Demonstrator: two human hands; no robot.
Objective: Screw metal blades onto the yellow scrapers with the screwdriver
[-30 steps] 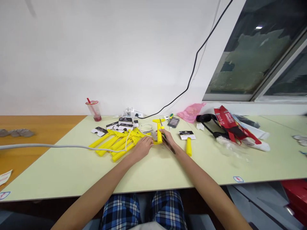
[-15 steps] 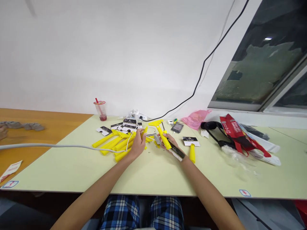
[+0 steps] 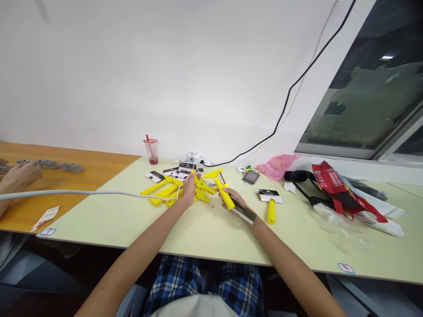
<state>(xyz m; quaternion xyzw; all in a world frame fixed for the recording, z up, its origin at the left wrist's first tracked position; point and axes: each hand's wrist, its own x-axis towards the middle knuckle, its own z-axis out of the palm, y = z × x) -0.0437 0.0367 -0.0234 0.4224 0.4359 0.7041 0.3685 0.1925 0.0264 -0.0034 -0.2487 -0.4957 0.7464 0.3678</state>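
In my right hand [image 3: 235,198] is a T-shaped yellow scraper [image 3: 226,197], its wide head tilted up toward the wall. A thin metal shaft [image 3: 222,177] shows beside its neck, and a black-and-white card [image 3: 245,213] lies against my wrist. My left hand [image 3: 189,189] has its fingers closed around a yellow scraper part [image 3: 194,177], mostly hidden by the hand. Under and beside it is a pile of yellow scrapers [image 3: 161,193], handles pointing left. Off to the right, one carded yellow handle [image 3: 271,212] rests on the table.
Black-and-white cards [image 3: 155,176] and a power strip [image 3: 198,158] sit behind the pile. A drink cup [image 3: 151,152] stands at the back left. A white cable [image 3: 99,192] crosses before my left hand. Pink plastic [image 3: 277,166] and a red bag [image 3: 340,189] lie right. Another person's hand [image 3: 24,174] is far left.
The view has shifted left, showing more of the other person's hand. My left hand has moved back toward the pile's heads. My right hand keeps holding the scraper.
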